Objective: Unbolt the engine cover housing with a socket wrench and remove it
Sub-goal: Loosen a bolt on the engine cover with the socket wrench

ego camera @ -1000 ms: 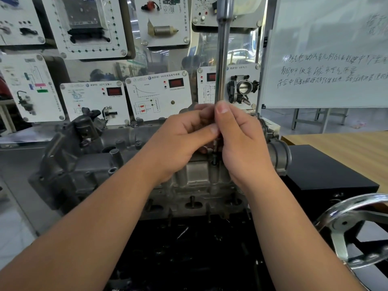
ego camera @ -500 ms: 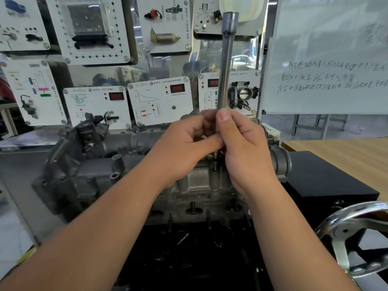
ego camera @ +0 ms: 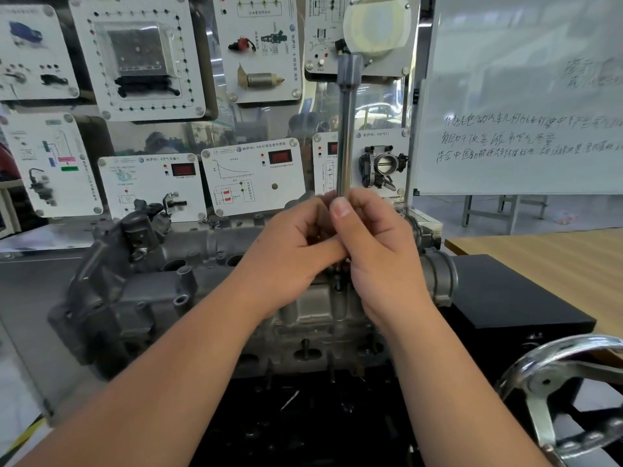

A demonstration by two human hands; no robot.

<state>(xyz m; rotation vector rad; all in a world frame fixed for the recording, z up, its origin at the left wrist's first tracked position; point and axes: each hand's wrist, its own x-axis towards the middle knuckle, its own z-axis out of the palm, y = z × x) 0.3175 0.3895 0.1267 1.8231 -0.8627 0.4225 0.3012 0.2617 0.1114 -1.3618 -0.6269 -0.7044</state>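
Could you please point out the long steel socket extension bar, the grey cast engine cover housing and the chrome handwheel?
Long steel socket extension bar (ego camera: 346, 136): head view, mid-shaft above the hands.
Grey cast engine cover housing (ego camera: 141, 298): head view, left top face.
Chrome handwheel (ego camera: 553, 348): head view, upper rim.

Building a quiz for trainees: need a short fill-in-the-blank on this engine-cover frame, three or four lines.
1. Both hands, left hand and right hand, grip the socket wrench extension, which stands nearly ____.
2. The engine cover housing is made of grey ____.
3. The chrome handwheel sits at the lower ____ of the view.
4. The whiteboard bears handwritten ____.

Missing words: upright; metal; right; text
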